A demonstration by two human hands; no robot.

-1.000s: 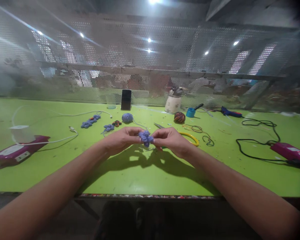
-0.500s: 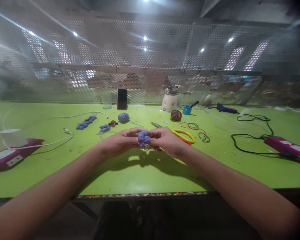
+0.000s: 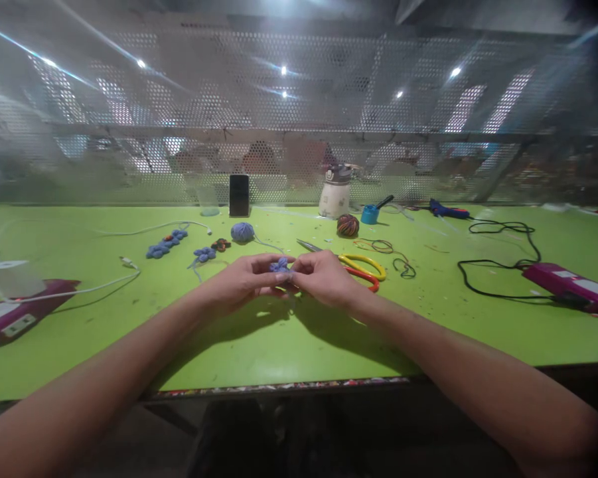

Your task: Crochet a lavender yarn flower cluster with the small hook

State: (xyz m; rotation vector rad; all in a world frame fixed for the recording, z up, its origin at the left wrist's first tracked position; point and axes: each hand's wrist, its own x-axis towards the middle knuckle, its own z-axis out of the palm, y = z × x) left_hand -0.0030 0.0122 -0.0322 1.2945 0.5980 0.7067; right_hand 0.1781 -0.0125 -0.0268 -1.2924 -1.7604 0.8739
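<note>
Between my two hands, above the green table [image 3: 289, 365], is a small blue-purple yarn flower [image 3: 279, 265]. My left hand [image 3: 243, 279] grips it from the left, with thumb and fingers closed on it. From the other side my right hand [image 3: 323, 275] pinches its edge; the fingertips partly hide it. A yarn strand runs back from near the hands to a blue-purple yarn ball [image 3: 242, 232]. Scissors with yellow and red handles [image 3: 363, 267] lie just beyond my right hand. A similar yarn flower [image 3: 204, 254] and a dark orange-black piece [image 3: 221, 245] rest behind my left hand.
Farther left lies a strip of joined yarn flowers [image 3: 166, 243]. A phone [image 3: 239, 196], a bottle [image 3: 335, 192], a multicoloured yarn ball [image 3: 348, 226] and a blue pot [image 3: 370, 214] stand behind. A glue gun [image 3: 448, 210] and purple power strips [image 3: 570, 285] with cables occupy the sides.
The yarn flower has been tipped flatter and now shows less between the fingers. My right hand's fingertips have come closer to my left hand. The view has shifted slightly.
</note>
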